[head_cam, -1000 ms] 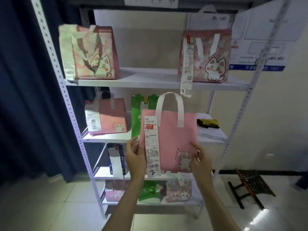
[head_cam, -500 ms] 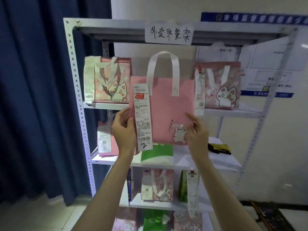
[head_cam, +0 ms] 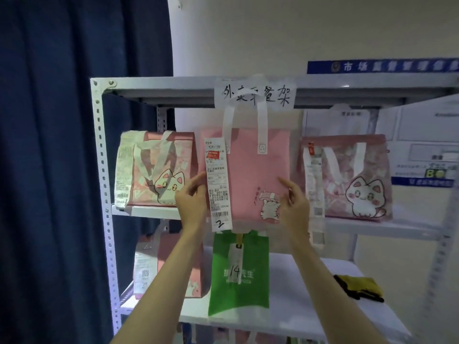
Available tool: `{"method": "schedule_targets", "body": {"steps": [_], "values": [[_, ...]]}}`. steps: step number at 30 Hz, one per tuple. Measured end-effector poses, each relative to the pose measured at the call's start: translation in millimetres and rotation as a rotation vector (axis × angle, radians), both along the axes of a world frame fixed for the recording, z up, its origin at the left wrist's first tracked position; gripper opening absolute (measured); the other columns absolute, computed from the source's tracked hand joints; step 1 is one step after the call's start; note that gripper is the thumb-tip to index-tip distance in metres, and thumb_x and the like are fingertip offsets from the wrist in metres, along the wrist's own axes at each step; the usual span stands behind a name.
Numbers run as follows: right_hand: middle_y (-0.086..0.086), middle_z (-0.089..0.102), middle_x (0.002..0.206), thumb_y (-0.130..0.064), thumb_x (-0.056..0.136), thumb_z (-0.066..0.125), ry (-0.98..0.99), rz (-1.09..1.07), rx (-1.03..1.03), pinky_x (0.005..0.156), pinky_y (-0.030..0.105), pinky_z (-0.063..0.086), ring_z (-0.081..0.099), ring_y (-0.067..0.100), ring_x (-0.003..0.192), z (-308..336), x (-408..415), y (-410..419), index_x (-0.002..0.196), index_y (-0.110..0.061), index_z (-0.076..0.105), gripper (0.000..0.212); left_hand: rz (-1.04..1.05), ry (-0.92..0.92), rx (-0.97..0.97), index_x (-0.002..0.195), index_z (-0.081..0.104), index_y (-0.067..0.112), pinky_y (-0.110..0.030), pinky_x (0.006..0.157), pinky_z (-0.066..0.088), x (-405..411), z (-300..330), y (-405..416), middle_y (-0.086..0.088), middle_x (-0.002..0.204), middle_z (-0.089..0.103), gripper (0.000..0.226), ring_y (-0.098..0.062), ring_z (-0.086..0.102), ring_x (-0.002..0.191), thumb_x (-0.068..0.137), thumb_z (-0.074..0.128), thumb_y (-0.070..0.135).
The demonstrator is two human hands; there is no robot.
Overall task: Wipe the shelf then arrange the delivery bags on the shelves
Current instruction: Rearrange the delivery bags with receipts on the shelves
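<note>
Both hands, left hand [head_cam: 192, 202] and right hand [head_cam: 294, 203], have their fingers [head_cam: 285, 182] closed on the sides of the pink cat bag [head_cam: 250, 175], held between two bags at the top shelf [head_cam: 154, 211], so set it down gently and straight.

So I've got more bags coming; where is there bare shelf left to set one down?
Best patch: the middle shelf between the green bag and the yellow cloth. The upper shelf is crowded: the gap between its two cat bags is filled by the plain pink bag that the left hand and right hand hold.
</note>
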State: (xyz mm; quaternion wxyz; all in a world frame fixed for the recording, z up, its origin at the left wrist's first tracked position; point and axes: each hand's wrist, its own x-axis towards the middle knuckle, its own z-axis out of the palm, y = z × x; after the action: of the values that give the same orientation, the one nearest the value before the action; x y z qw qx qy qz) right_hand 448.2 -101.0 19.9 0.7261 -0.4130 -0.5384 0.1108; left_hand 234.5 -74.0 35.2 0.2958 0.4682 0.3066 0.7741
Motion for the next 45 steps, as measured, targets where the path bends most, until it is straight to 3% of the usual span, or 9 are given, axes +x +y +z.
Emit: {"method": "schedule_targets", "body": {"steps": [5,10,16,23,28,32,34,41,45], "values": [[0.002,0.065,0.134,0.011,0.096,0.049,-0.052,-0.040,-0.023,0.082,0.024,0.046,0.048,-0.003,0.081,-0.7,8.6,47.8,0.135,-0.016,0.063,0.049,-0.007,-0.059,-0.049,0.107,0.078,0.028,-0.020,0.073,0.061,11.9,-10.4,51.8,0.011,0.102,0.079,0.031,-0.010,0.076,0.093,0.097,0.063,0.003],[-0.012,0.062,0.128,0.011,0.097,0.047,-0.151,-0.067,-0.094,0.110,0.020,0.041,0.054,0.000,0.121,-2.3,10.9,78.6,0.129,-0.018,0.064,0.047,0.043,0.002,-0.077,0.113,0.077,0.023,-0.032,0.082,0.062,17.4,-16.5,91.5,0.007,0.107,0.079,0.029,-0.016,0.075,0.099,0.098,0.062,0.005],[-0.005,0.063,0.123,0.009,0.097,0.047,-0.185,-0.059,-0.124,0.105,0.020,0.045,0.059,0.003,0.111,-12.5,18.6,97.6,0.116,-0.027,0.066,0.046,0.071,0.001,-0.041,0.101,0.075,0.033,-0.014,0.068,0.057,24.1,-16.5,106.3,0.014,0.094,0.079,0.027,-0.002,0.075,0.086,0.099,0.062,0.009],[0.001,0.045,0.145,0.006,0.091,0.055,-0.275,-0.149,-0.154,0.099,-0.005,0.028,0.047,0.010,0.132,-19.4,15.5,79.6,0.122,-0.022,0.064,0.042,0.160,0.029,-0.049,0.116,0.073,0.019,-0.032,0.094,0.060,17.4,-29.3,93.0,0.006,0.114,0.076,0.027,-0.007,0.071,0.106,0.098,0.062,0.003],[-0.003,0.040,0.152,0.001,0.095,0.056,-0.274,-0.238,-0.076,0.119,0.025,0.035,0.038,0.007,0.141,-51.6,-4.9,37.5,0.125,-0.018,0.063,0.036,0.154,0.100,-0.022,0.121,0.071,0.019,-0.019,0.099,0.054,-7.4,-56.0,58.4,0.011,0.117,0.074,0.038,-0.001,0.067,0.111,0.096,0.056,-0.005],[0.006,0.051,0.143,0.006,0.094,0.057,-0.360,-0.303,-0.001,0.111,0.001,0.025,0.038,-0.012,0.130,-94.1,-40.9,3.6,0.118,-0.012,0.064,0.031,0.129,0.208,-0.055,0.118,0.073,0.026,-0.015,0.096,0.053,-35.1,-102.5,31.2,0.018,0.116,0.074,0.037,0.002,0.066,0.113,0.097,0.057,0.001],[0.005,0.056,0.138,0.009,0.093,0.057,-0.369,-0.303,0.003,0.112,0.006,0.030,0.040,-0.016,0.129,-118.5,-61.6,-5.8,0.115,-0.010,0.065,0.030,0.093,0.234,-0.089,0.119,0.073,0.023,-0.021,0.098,0.053,-50.2,-130.2,23.6,0.015,0.116,0.074,0.038,-0.003,0.066,0.114,0.097,0.055,-0.002],[-0.026,0.056,0.126,-0.002,0.097,0.055,-0.271,-0.032,-0.334,0.108,0.030,0.051,0.054,-0.006,0.122,-195.5,-151.1,-8.1,0.121,-0.032,0.061,0.040,0.066,0.165,-0.284,0.128,0.059,0.027,-0.016,0.079,0.057,-116.6,-218.3,12.5,0.009,0.122,0.072,0.052,0.001,0.066,0.111,0.095,0.049,-0.012],[-0.016,0.058,0.137,-0.003,0.099,0.055,-0.260,0.125,-0.567,0.113,0.034,0.047,0.054,0.000,0.126,-235.1,-187.2,11.2,0.136,-0.031,0.057,0.046,0.127,0.147,-0.426,0.129,0.056,0.029,-0.006,0.072,0.053,-159.7,-249.2,24.9,0.006,0.126,0.067,0.055,0.011,0.061,0.111,0.093,0.047,-0.011]]}}
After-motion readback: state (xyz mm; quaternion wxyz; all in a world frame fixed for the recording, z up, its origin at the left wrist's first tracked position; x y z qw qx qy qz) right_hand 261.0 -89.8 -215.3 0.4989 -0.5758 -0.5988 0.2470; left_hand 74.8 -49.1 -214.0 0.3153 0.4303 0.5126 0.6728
